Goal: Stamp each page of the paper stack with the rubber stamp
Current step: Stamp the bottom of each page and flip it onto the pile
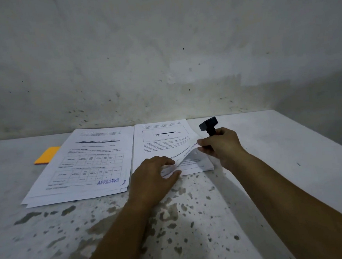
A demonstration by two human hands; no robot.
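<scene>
Several sheets are done, by the look of it: a loose pile of white printed pages (81, 166) lies out beyond and to the outer side of the left hand (155, 177), and its top sheet carries a blue "APPROVED" mark (108, 181) at the near corner. The thicker stack of white printed paper (163, 142) sits between the two hands, so more pages seem left to stamp, though how many cannot be told.

The top page of that stack (185, 153) is curled up at its near corner, with blue ink lettering showing along the lifted edge; it looks stamped and ready to go across to the finished pile. The left hand is pressed flat on the near edge of the stack, fingers under or against the raised sheet. The right hand (220, 146) pinches the lifted corner with its fingertips while clasping the black rubber stamp with a block head (208, 124), which points up and away above its knuckles, clear of the paper.

An orange flat rectangular pad (47, 155) lies on the mottled grey-white surface (268, 142), far beyond the left hand past the finished pile.
</scene>
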